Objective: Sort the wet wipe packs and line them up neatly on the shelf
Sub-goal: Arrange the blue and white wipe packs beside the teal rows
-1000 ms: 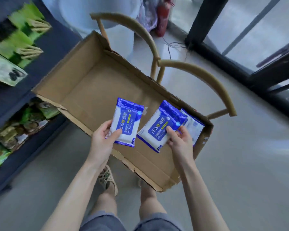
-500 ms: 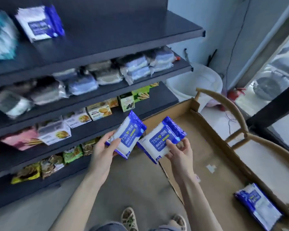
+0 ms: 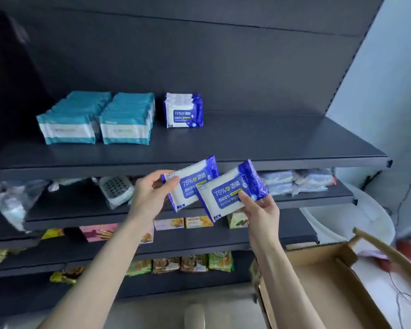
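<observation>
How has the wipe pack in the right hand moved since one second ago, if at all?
Yes. The right hand has carried its wipe pack from over the cardboard box up to just below the top shelf.

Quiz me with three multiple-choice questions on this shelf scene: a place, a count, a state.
1. Where is the shelved blue stack? A) left of the teal packs B) right of them C) on them
2. Rows of teal packs? A) one B) two C) four
3. The hands? A) both empty B) sharing one pack C) each holding its own pack
1 B: it stands to their right on the top shelf. 2 B: two rows side by side. 3 C: left hand grips one blue pack, right hand the other blue pack.
</observation>
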Tool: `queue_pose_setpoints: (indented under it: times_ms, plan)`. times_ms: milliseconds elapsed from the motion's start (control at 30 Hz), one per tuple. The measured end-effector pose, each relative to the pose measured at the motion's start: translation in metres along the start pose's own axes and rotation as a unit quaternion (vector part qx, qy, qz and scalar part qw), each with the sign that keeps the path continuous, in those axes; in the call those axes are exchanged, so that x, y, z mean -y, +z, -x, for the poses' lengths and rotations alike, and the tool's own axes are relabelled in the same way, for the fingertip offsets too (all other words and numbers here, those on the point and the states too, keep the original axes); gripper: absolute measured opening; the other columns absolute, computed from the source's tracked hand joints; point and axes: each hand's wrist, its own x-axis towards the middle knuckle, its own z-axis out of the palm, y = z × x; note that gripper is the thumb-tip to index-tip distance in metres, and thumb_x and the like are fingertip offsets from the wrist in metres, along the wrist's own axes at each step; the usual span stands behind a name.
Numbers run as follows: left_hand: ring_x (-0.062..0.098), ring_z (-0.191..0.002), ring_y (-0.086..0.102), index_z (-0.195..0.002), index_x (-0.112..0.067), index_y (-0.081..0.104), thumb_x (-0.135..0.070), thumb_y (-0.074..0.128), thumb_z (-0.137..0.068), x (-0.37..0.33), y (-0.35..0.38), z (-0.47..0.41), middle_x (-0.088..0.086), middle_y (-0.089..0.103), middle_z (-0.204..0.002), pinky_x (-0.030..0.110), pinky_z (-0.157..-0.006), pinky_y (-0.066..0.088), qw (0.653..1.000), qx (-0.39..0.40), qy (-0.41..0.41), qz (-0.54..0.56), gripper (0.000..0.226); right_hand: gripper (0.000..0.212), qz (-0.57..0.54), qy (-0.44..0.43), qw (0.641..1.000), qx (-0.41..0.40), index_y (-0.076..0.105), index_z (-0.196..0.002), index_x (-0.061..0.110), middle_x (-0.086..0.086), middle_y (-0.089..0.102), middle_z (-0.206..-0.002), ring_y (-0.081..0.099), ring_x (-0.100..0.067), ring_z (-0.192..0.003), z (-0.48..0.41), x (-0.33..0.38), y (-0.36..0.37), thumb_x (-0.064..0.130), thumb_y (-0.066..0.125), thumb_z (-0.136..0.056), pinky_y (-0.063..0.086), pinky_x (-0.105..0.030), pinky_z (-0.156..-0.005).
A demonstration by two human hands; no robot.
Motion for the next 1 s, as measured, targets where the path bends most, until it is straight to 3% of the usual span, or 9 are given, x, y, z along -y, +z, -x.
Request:
queue_pose_setpoints:
  times_ms: [167,267,433,500,633,733,833,900,1000]
  plan:
    - [0.001,-0.068,0.065,-0.085,-0.021,0.070,-0.008,0.069,-0.084,-0.029,-0.012,-0.081,-0.008,0.071,-0.079,0.021,-0.066,0.052,0.996,-0.024,0.067,-0.057,0.013,0.019,0.023,-0.023,0.999,0.043,0.062,-0.097,0.004,-0.010,0.071,-0.083,0.067,-0.021,-0.071,-0.068,0.015,0.058,0.003,0.072,-0.080,0.054,-0.031,-0.066]
    - [-0.002,-0.067,0.064,-0.094,-0.015,0.070,-0.007,0.068,-0.085,-0.042,-0.015,-0.132,-0.006,0.070,-0.082,0.012,-0.063,0.048,0.992,-0.012,0.080,-0.098,0.012,0.026,0.018,-0.034,0.998,0.057,0.056,-0.098,0.011,-0.001,0.072,-0.081,0.068,-0.017,-0.073,-0.111,0.020,0.091,-0.001,0.071,-0.080,0.054,-0.029,-0.063]
    - [0.004,-0.069,0.058,-0.096,-0.015,0.064,-0.010,0.065,-0.087,-0.060,-0.013,-0.217,-0.003,0.067,-0.087,0.021,-0.058,0.045,0.976,-0.006,0.110,-0.189,0.010,0.050,0.029,-0.053,0.997,0.057,0.040,-0.118,0.015,0.002,0.064,-0.097,0.065,-0.011,-0.079,-0.179,0.020,0.139,-0.005,0.068,-0.081,0.057,-0.023,-0.061]
    - [0.009,-0.068,0.054,-0.092,-0.015,0.063,-0.010,0.066,-0.086,-0.059,-0.013,-0.251,0.001,0.067,-0.090,0.033,-0.066,0.049,0.967,0.000,0.116,-0.228,0.009,0.053,0.038,-0.056,0.995,0.071,0.041,-0.120,0.015,0.002,0.064,-0.100,0.067,-0.011,-0.079,-0.203,0.017,0.152,-0.007,0.069,-0.080,0.058,-0.025,-0.061]
    - [0.021,-0.073,0.056,-0.087,-0.017,0.062,-0.011,0.069,-0.082,-0.056,-0.010,-0.307,0.003,0.068,-0.090,0.035,-0.072,0.047,0.941,0.034,0.114,-0.315,0.010,0.032,0.106,-0.041,0.989,0.093,0.056,-0.106,0.006,-0.008,0.069,-0.093,0.070,-0.015,-0.075,-0.243,0.009,0.165,-0.005,0.070,-0.080,0.059,-0.029,-0.063]
    - [0.015,-0.071,0.054,-0.083,-0.020,0.061,-0.010,0.069,-0.083,-0.055,-0.003,-0.334,0.000,0.064,-0.088,0.026,-0.067,0.040,0.915,0.086,0.109,-0.378,0.013,0.024,0.137,-0.027,0.985,0.101,0.056,-0.096,0.005,-0.006,0.069,-0.088,0.070,-0.011,-0.071,-0.262,0.001,0.167,-0.006,0.070,-0.079,0.058,-0.026,-0.060]
    - [0.014,-0.071,0.057,-0.081,-0.019,0.063,-0.010,0.069,-0.082,-0.052,0.004,-0.350,0.004,0.066,-0.091,0.025,-0.071,0.044,0.891,0.129,0.106,-0.421,0.010,0.025,0.173,-0.027,0.980,0.090,0.055,-0.090,0.005,-0.005,0.069,-0.086,0.069,-0.013,-0.072,-0.273,-0.007,0.166,-0.004,0.074,-0.076,0.058,-0.026,-0.062]
    - [0.013,-0.069,0.057,-0.081,-0.016,0.067,-0.014,0.067,-0.084,-0.048,0.006,-0.355,0.005,0.067,-0.087,0.030,-0.075,0.052,0.885,0.141,0.108,-0.431,0.003,0.025,0.231,-0.050,0.968,0.078,0.058,-0.086,0.007,-0.004,0.071,-0.085,0.069,-0.018,-0.076,-0.280,-0.016,0.165,0.002,0.079,-0.073,0.057,-0.032,-0.070]
    - [0.014,-0.067,0.054,-0.082,-0.007,0.070,-0.022,0.061,-0.087,-0.044,0.005,-0.355,0.008,0.067,-0.077,0.038,-0.077,0.054,0.883,0.147,0.126,-0.427,0.018,0.025,0.301,-0.075,0.947,0.081,0.062,-0.085,0.008,-0.001,0.072,-0.084,0.067,-0.019,-0.077,-0.285,-0.023,0.167,0.010,0.082,-0.070,0.054,-0.029,-0.071]
